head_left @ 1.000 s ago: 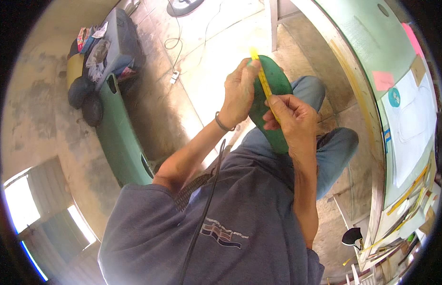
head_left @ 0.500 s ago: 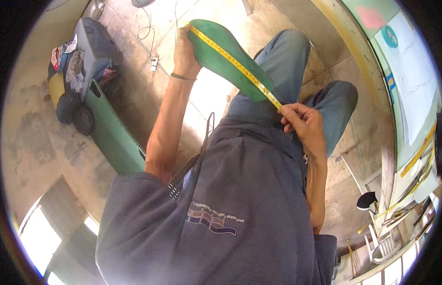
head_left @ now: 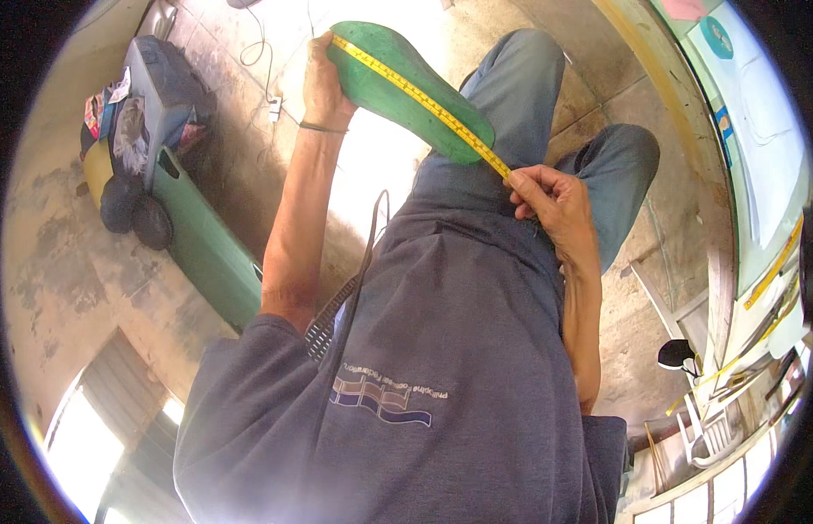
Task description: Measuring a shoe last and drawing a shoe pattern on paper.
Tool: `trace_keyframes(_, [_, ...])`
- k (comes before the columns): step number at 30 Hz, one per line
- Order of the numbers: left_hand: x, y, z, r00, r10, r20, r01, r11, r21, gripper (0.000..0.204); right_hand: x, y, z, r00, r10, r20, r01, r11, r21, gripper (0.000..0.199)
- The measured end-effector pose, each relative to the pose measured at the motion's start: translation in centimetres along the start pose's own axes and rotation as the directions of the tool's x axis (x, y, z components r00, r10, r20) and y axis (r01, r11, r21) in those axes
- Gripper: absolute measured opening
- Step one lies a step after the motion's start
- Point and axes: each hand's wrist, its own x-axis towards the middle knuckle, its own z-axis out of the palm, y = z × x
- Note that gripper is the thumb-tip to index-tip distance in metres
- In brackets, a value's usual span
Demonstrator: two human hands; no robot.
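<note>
At twelve o'clock, a green sole-shaped piece (head_left: 420, 80) (flat, slightly waisted) bears a yellow measuring tape (head_left: 421, 102); the left hand (head_left: 326, 87) pinches both, the right hand (head_left: 551, 201) the tape. Ten o'clock: crumpled bag (head_left: 131, 131), contents unclear. Two: stained floor (head_left: 599, 70), wood-edged table (head_left: 668, 70).

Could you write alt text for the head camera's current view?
A yellow measuring tape lies straight along a green sole-shaped piece. The left hand grips the wide end; the right hand pinches the tape beyond the narrow end.
</note>
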Motion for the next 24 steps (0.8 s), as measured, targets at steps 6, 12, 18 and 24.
trace_keyframes(6, [-0.4,-0.1,0.6,1.0,0.001,0.031,-0.001,1.0,0.009,0.037,0.7,0.7,0.1,0.999,0.033,-0.016,-0.034,0.999,-0.019,0.026])
trace_keyframes(12, [0.1,-0.4,0.0,1.0,0.01,0.014,-0.01,1.0,0.0,0.04,1.5,1.1,0.2,0.999,0.048,0.004,-0.048,0.999,-0.008,0.025])
trace_keyframes(18, [-0.6,-0.4,0.4,0.999,0.015,-0.045,-0.015,1.0,0.004,0.039,2.0,1.0,0.2,0.999,0.043,0.005,-0.042,0.998,-0.049,0.027])
trace_keyframes(24, [-2.0,0.0,2.8,0.986,0.008,-0.169,-0.001,0.999,0.042,0.039,1.9,1.1,0.2,0.996,0.084,0.008,-0.084,0.995,-0.058,0.026])
